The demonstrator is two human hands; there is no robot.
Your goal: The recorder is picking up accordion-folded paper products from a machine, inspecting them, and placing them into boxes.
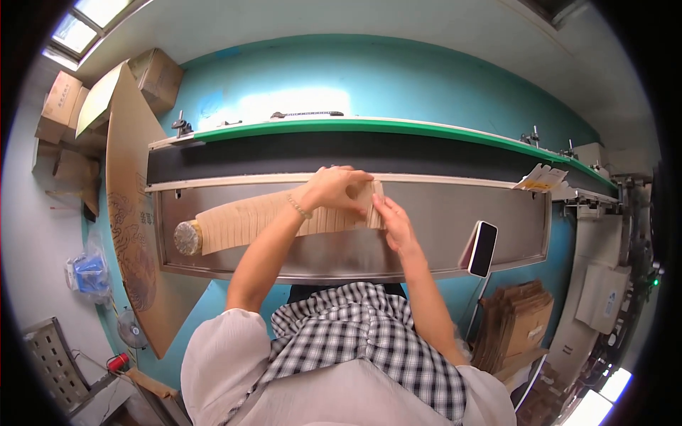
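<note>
A long row of thin tan card-like pieces (249, 221) lies packed side by side on the metal worktop, slanting up to the right. At its left end stands a round, speckled grey-white block (188, 238). My left hand (332, 190) curves over the row's right end, thumb and fingers closed about a small bunch of the tan pieces (376, 204). From the right, my right hand (395, 223) pinches the same bunch, its fingers along the right edge. The pieces' exact kind cannot be made out.
Behind the metal worktop (440, 238) runs a black conveyor belt (398, 153) with a green rail (398, 126). A phone (483, 248) stands on a holder at the front right. White-and-yellow papers (541, 177) lie by the belt. A large cardboard sheet (131, 206) stands left.
</note>
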